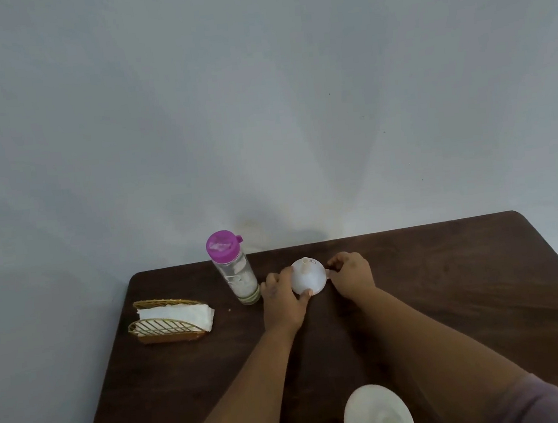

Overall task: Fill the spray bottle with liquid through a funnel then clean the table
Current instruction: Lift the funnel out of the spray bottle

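Observation:
A white funnel (308, 277) sits upside down on the dark wooden table (451, 289), spout pointing up. My left hand (282, 305) grips its left and front rim, thumb on the near edge. My right hand (349, 274) pinches the small tab on its right side. A clear bottle with a purple lid (233, 267) stands upright just left of my left hand, partly filled with clear liquid. A pale round object (378, 414) sits at the bottom edge near me, seen from above; I cannot tell what it is.
A gold wire napkin holder with white paper napkins (172, 320) stands near the table's left edge. A plain grey wall rises right behind the table. Bare tabletop spreads to the right of my hands.

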Available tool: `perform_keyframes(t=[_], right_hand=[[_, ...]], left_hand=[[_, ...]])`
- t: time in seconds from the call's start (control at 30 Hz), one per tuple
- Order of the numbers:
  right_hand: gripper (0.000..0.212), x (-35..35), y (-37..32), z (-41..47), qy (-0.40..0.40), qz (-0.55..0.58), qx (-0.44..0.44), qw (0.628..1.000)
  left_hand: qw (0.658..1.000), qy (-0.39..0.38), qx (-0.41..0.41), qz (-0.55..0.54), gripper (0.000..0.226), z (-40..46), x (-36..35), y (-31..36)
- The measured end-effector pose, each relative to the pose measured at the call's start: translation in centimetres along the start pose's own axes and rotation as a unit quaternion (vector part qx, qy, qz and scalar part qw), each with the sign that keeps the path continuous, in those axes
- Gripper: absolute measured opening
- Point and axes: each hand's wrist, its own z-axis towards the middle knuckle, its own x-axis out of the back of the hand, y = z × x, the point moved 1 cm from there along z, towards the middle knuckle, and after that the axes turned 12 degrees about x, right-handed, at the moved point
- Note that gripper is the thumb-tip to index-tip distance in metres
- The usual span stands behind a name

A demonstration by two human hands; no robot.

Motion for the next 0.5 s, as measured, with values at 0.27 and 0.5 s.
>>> perform_keyframes(t=[0.27,0.5], right_hand=[[0.018,2.9,0.0,-3.6,0.036,0.017,0.021,0.999],[0.017,6.4,-1.1,-10.7,0.053,0.076,0.025,0.995]], left_hand=[[0.997,0.049,0.029,-0.052,0.062,-5.0,0.5,0.8],[0.992,0.075,0.054,-0.089,0.056,-11.8,3.6,2.5]])
